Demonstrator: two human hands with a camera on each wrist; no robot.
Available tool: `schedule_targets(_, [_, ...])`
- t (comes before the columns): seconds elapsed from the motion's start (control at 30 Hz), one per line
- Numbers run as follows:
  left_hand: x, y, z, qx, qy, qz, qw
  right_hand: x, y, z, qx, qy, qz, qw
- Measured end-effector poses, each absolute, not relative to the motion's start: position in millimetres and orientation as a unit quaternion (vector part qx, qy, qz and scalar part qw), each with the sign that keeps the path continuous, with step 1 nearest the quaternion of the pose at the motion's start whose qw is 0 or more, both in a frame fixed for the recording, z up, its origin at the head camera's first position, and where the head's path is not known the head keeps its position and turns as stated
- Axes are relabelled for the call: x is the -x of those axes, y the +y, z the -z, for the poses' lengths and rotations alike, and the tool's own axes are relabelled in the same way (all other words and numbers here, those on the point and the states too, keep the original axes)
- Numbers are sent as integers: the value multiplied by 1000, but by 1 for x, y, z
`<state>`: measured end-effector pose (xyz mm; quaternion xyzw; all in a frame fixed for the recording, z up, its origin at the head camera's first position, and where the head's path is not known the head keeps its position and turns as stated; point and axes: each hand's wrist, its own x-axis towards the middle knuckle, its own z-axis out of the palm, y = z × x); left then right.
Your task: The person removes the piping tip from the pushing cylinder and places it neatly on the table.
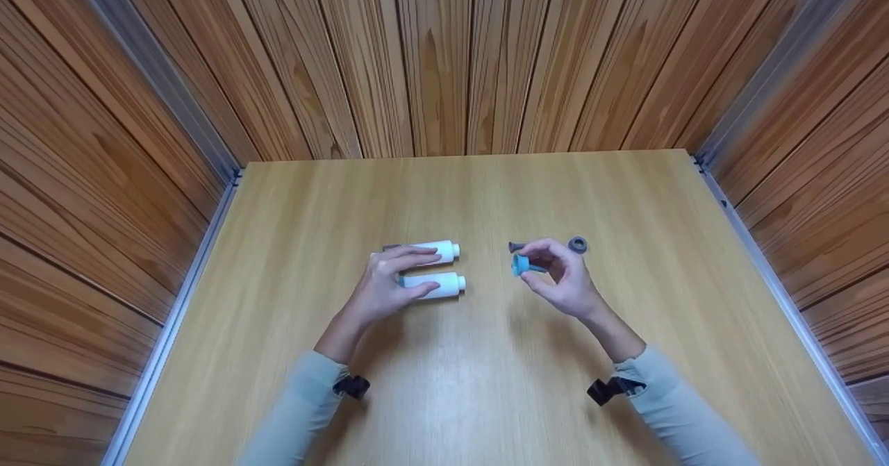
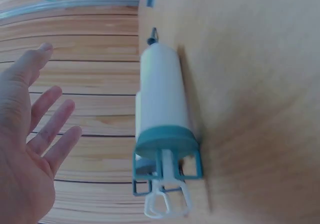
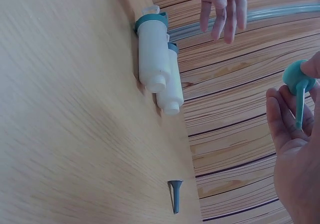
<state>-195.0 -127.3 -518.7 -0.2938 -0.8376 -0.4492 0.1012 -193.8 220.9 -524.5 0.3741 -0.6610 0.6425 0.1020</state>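
My right hand [image 1: 566, 287] pinches a teal funnel-like nozzle [image 1: 519, 265] above the table. In the right wrist view the nozzle [image 3: 295, 79] shows a rounded cup and a thin spout. Two white plunger dispensers lie side by side on the table: the nearer dispenser [image 1: 448, 285] has a teal collar [image 2: 167, 140] and white loop handles, and the farther dispenser [image 1: 446, 249] a dark grey-blue collar [image 3: 173, 47]. Over them hovers my left hand [image 1: 378, 284], fingers spread and holding nothing; the left wrist view shows it apart from the dispensers.
Just beyond my right hand, a dark grey-blue nozzle [image 1: 515, 246] lies on the table, with a dark ring [image 1: 578, 244] to its right. Wood-panelled walls [image 1: 437, 63] with metal edge strips [image 1: 170, 313] enclose the wooden tabletop [image 1: 444, 396] at the back and sides.
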Motion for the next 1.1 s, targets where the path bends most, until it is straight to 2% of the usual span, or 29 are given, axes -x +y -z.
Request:
schedule_targets(0.3, [199,-108,508,300,-822,470,115,199,220,521,-361,-657,-652,114])
schedule_targets(0.7, [206,-88,492,344,-792,472,177,202,209,517,-355,-666,-645,117])
schedule_targets(1.1, [204,-71,489,356,-773,494,178,201,199,515,-352,-663,-649,122])
